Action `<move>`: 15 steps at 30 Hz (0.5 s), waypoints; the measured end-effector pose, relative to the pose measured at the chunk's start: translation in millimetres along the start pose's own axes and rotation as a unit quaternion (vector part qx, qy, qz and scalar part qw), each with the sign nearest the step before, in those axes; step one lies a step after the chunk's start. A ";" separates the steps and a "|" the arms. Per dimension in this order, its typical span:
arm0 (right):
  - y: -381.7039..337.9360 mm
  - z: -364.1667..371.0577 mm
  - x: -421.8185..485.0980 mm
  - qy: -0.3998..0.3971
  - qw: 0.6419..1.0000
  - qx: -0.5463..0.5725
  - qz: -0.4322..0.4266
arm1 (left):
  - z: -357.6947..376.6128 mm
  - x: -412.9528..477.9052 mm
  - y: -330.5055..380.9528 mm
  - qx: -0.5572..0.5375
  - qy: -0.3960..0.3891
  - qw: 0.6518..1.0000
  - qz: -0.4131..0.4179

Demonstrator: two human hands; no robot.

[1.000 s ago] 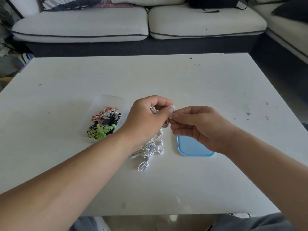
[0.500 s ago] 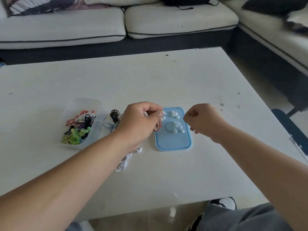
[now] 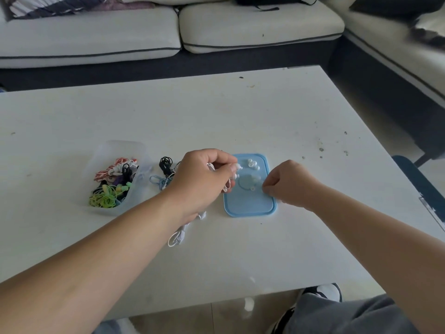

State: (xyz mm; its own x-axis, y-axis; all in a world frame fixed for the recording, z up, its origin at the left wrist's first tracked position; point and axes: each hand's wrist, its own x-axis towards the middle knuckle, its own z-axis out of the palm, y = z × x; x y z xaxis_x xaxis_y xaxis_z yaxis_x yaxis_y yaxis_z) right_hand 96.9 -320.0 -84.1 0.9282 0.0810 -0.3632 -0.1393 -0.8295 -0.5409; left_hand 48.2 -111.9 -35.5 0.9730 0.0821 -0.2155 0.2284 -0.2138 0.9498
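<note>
While fist-tight, L hand (image 3: pixel 202 180) on earphones (image 3: pixel 178 236)

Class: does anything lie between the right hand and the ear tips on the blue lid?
Nothing visible does. The right hand is at the right edge of the blue lid; only bare lid separates it from the nearest ear tip.

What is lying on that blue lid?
Several small white ear tips lie on the blue lid, near its far end. The left hand, holding white earphones, covers part of its left edge.
</note>
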 end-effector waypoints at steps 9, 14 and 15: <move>-23.0 -5.8 -17.0 -0.008 0.999 0.022 -0.044 | -12.5 -7.6 -9.3 -0.016 -0.005 1.000 -0.012; -58.9 -15.7 -32.6 -0.120 0.919 0.370 -0.067 | -26.2 -3.2 -2.6 -0.075 0.003 0.997 -0.017; -64.0 -15.6 -32.5 -0.132 0.903 0.404 -0.069 | -30.4 -2.1 -1.1 -0.085 0.006 0.996 -0.018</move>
State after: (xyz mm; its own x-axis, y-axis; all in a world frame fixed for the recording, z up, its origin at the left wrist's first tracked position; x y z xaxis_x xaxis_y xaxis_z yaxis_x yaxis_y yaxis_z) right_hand 81.0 -278.1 -25.9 0.8567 0.3699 -0.3594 -0.3327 -0.1361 -0.9331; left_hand 44.9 -82.2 -29.2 0.9635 0.0981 -0.2493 0.2542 -0.0417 0.9662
